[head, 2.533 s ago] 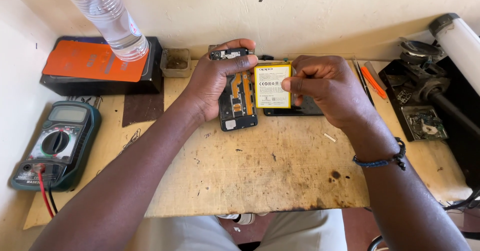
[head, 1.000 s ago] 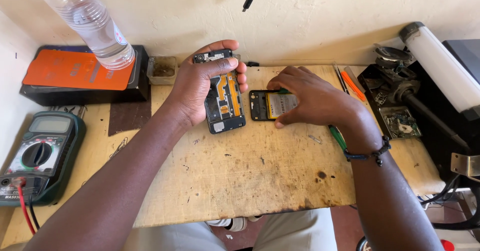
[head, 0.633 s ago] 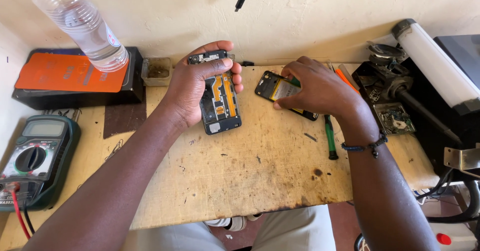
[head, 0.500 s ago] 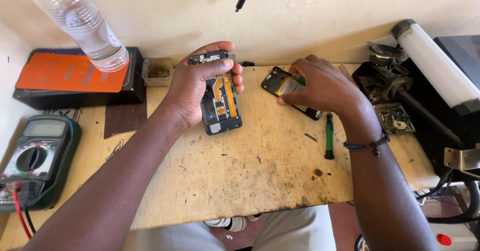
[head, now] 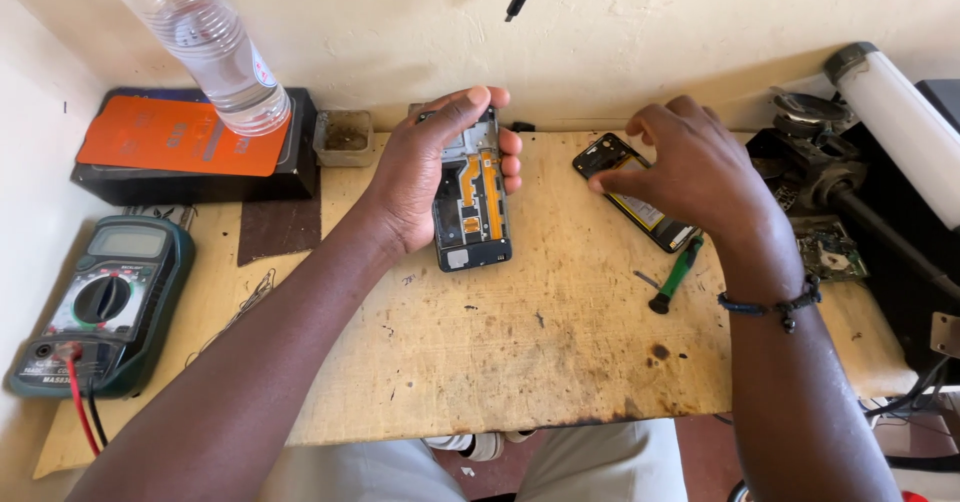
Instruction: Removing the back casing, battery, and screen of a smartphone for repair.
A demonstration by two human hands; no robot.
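- Holding an opened phone (head: 472, 202) just above the middle of the frame, the left hand (head: 425, 177) is clamped around it, thumb across the top edge and fingertips along the right edge; the bare inner parts and an orange strip are turned upward.
- The phone's lower end is seen close to the wooden board (head: 500, 362), though whether it touches cannot be told.
- The right hand (head: 690, 177) is spread over a battery (head: 635, 197) lying flat on the board in the upper right of centre; its fingers are loosely curled and apart, with the fingertips at the battery's left part, and nothing is gripped.
- A green-handled screwdriver (head: 676, 274) is laid on the board just below the battery, beside the right wrist.
- A multimeter (head: 100, 307) is placed at the lower left, with red and black leads trailing down.
- A clear plastic bottle (head: 205, 42) is seen at the upper left, above a black box with an orange sheet (head: 180, 142) on top.
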